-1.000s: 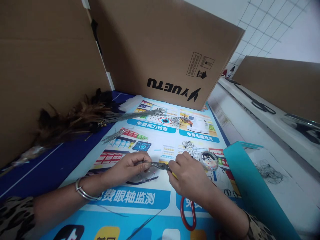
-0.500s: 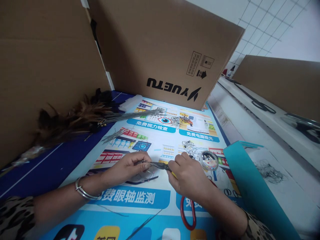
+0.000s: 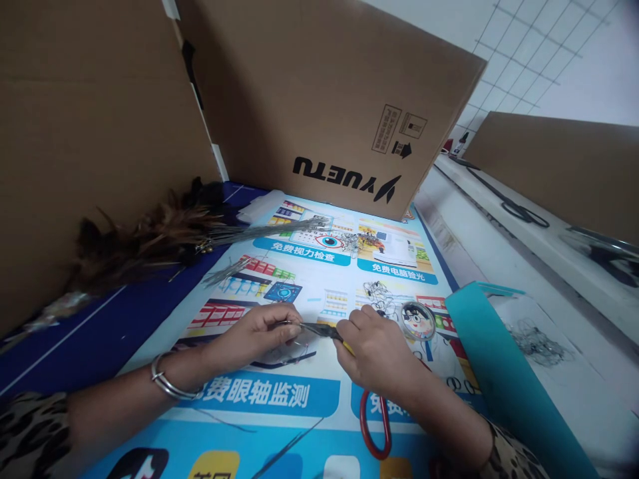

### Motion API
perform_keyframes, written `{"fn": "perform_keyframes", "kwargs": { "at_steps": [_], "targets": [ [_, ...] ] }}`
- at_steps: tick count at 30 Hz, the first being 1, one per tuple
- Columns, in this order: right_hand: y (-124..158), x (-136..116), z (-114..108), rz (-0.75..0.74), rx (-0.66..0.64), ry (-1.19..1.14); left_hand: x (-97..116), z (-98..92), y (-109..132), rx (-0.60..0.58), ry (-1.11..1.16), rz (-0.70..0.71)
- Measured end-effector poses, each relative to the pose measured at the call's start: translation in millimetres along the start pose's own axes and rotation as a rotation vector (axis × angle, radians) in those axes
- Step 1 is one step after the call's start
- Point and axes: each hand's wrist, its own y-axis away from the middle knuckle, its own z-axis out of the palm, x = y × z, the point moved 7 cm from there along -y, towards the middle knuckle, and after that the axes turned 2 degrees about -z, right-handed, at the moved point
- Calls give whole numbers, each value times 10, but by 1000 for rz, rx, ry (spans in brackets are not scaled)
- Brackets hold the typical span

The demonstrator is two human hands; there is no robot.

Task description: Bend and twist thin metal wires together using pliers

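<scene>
Between the thumb and fingers of my left hand a thin wire loop is pinched; part of it hangs below the fingertips. My right hand is wrapped round long-nose pliers with yellow handles. Their tip points left and meets the wire right by my left fingertips. Whether the jaws are closed on the wire is too small to tell. Under my right wrist lies a red-handled tool, of which one loop handle shows.
Bundles of straight wires and brown feathers lie at the back left. Tangled black wire pieces and a small round dish sit beyond my right hand. Cardboard stands behind; a teal strip runs along the right.
</scene>
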Motion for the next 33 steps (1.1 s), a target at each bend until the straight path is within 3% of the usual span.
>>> {"fn": "perform_keyframes", "kwargs": {
  "at_steps": [11, 22, 33],
  "targets": [
    [-35, 87, 6, 37, -63, -197, -76, 4, -27, 10, 105, -46],
    [2, -7, -96, 34, -8, -25, -106, 28, -20, -15, 122, -74],
    [14, -99, -95, 23, -24, 110, -92, 10, -21, -26, -27, 7]
  ]
}}
